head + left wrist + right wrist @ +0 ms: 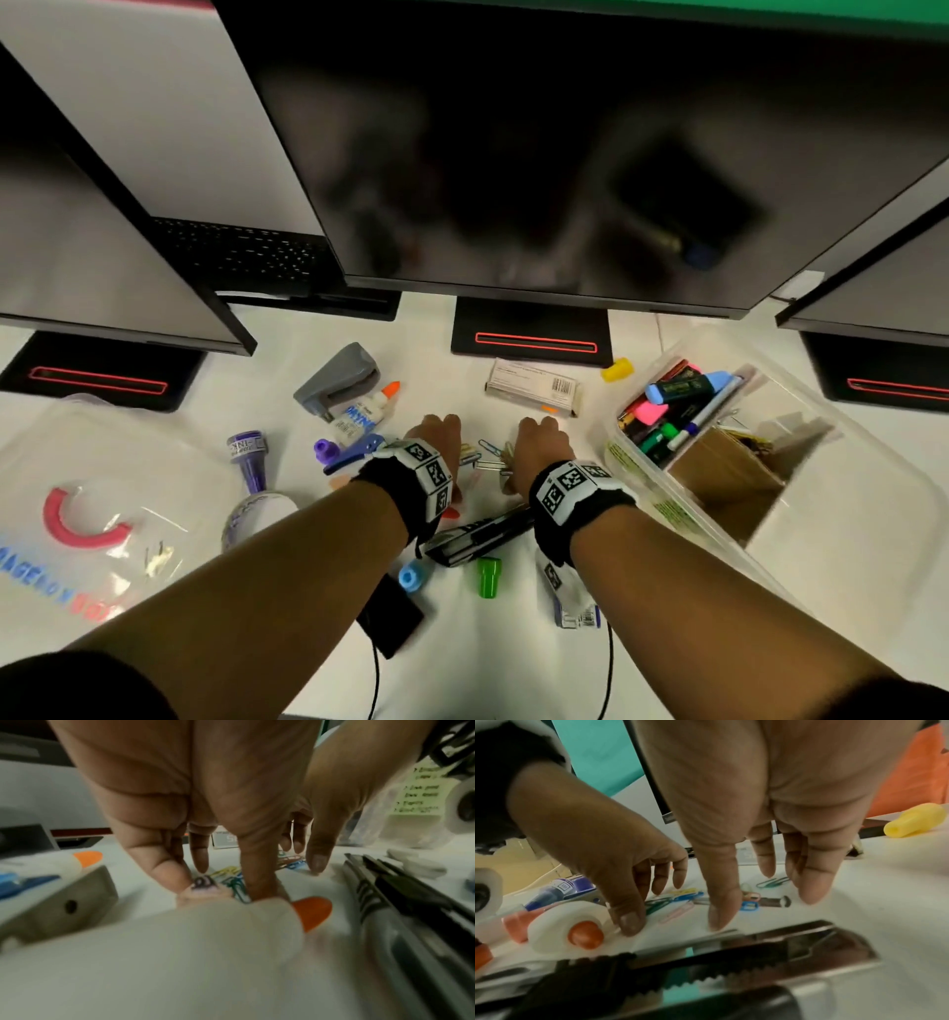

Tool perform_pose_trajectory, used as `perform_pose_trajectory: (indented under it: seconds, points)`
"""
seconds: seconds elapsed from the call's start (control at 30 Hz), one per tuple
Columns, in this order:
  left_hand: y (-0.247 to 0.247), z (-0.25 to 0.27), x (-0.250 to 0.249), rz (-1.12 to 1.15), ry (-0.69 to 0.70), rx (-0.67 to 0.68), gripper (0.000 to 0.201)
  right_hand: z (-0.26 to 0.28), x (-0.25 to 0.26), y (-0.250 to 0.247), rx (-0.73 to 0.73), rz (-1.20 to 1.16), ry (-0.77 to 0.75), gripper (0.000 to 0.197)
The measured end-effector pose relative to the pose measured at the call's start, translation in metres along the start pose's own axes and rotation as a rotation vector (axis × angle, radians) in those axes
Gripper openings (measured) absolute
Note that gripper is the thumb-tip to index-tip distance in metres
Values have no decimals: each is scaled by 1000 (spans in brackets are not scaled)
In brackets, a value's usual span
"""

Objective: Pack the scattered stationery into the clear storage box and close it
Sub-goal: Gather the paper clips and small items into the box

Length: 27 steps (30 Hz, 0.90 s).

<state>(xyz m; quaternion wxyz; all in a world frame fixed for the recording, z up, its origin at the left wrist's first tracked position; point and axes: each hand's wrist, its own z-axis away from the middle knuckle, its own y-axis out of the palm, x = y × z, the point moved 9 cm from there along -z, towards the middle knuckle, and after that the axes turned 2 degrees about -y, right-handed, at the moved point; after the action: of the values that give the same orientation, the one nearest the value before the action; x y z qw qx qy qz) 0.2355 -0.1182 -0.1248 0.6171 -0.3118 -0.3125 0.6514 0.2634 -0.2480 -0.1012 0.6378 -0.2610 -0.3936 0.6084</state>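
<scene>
Several coloured paper clips [487, 452] lie in a loose pile on the white table between my two hands. My left hand [436, 429] stands over the pile's left side, its straight fingers pointing down with tips on the clips [232, 882] and the table. My right hand [539, 431] mirrors it on the right, thumb and fingertips [813, 888] spread around the clips [680, 898]. Neither hand holds anything. The clear storage box [847, 524] stands open at the right, holding markers and highlighters [678, 406] and a cardboard divider. Its clear lid [87, 514] with a pink handle lies at the far left.
Scattered around: grey hole punch [339, 380], glue bottle [364, 411], staples box [531, 385], yellow cap [616, 369], purple ink bottle [249, 457], tape roll [257, 514], black cutter [482, 534], green cap [488, 575], blue cap [411, 575]. Monitor stands line the back.
</scene>
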Motion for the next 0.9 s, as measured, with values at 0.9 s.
perform_pose_trajectory:
  seconds: [0.9]
  points:
    - [-28,1,27,477,85,-179,25,-7,61,19,-68,-45,-302,34]
